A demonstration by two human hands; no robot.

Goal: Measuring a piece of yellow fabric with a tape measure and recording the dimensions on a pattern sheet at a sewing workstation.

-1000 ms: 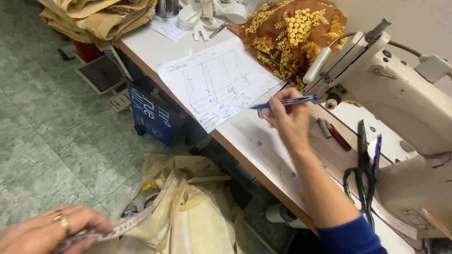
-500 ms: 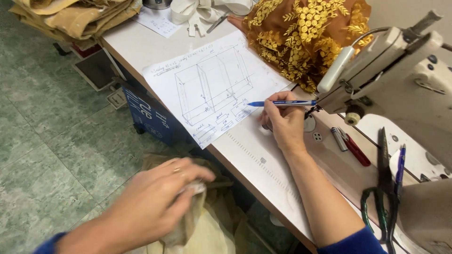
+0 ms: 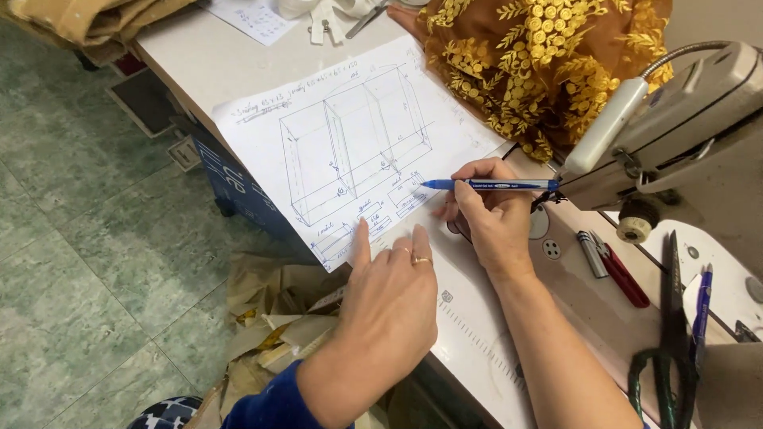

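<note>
A white sheet with a pencilled box drawing (image 3: pixel 350 143) lies on the white table (image 3: pixel 199 56). My left hand (image 3: pixel 389 294) rests flat on the sheet's near corner, index finger stretched out, a ring on one finger. My right hand (image 3: pixel 489 214) holds a blue pen (image 3: pixel 485 184) level, its tip pointing left over the notes at the sheet's lower edge.
Brown fabric with gold embroidery (image 3: pixel 548 63) is heaped behind the sheet. A sewing machine (image 3: pixel 683 135) stands at the right, with a red-handled tool (image 3: pixel 616 266), black scissors (image 3: pixel 671 334) and another pen (image 3: pixel 701 306) near it. Beige cloth (image 3: pixel 278 318) lies on the green tiled floor.
My left hand has come up from the cloth on the floor and settled on the sheet's near corner. The view has moved closer to the paper. My right hand keeps the pen.
</note>
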